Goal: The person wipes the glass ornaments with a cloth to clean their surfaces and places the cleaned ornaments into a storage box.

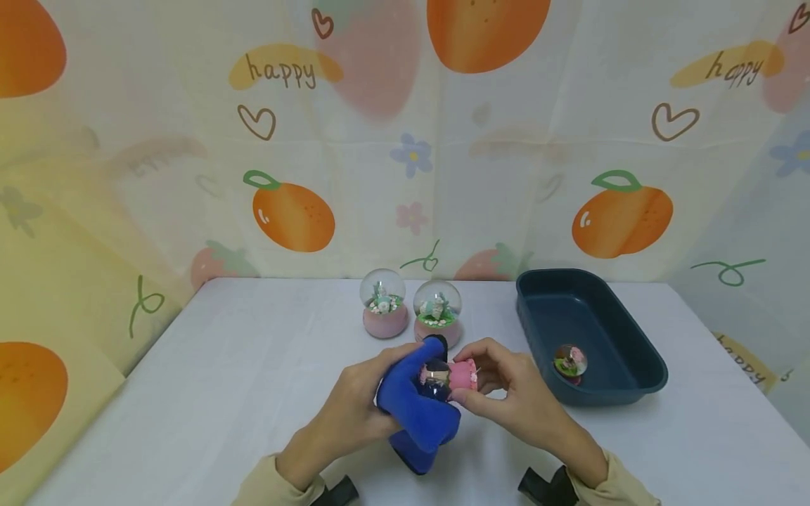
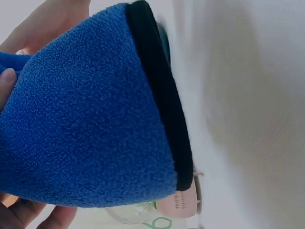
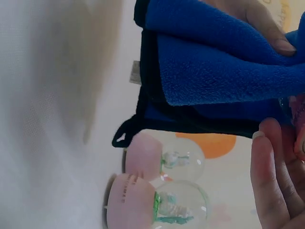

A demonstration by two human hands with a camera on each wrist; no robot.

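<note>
In the head view my left hand (image 1: 361,393) grips a blue cloth (image 1: 418,414) with dark edging, bunched around the glass ball of a small snow globe (image 1: 436,379). My right hand (image 1: 515,393) pinches that globe's pink base (image 1: 464,376), so the globe lies on its side between both hands above the table. The cloth (image 2: 90,109) fills most of the left wrist view and hides much of the left hand. At the right edge of the right wrist view, only part of the pink base (image 3: 299,124) shows beside the right fingers (image 3: 267,167).
Two snow globes on pink bases, one on the left (image 1: 384,309) and one on the right (image 1: 436,316), stand behind the hands. To the right, a dark blue tray (image 1: 569,288) holds another small globe (image 1: 571,362). A fruit-print curtain (image 1: 474,176) hangs behind the white table (image 1: 221,379).
</note>
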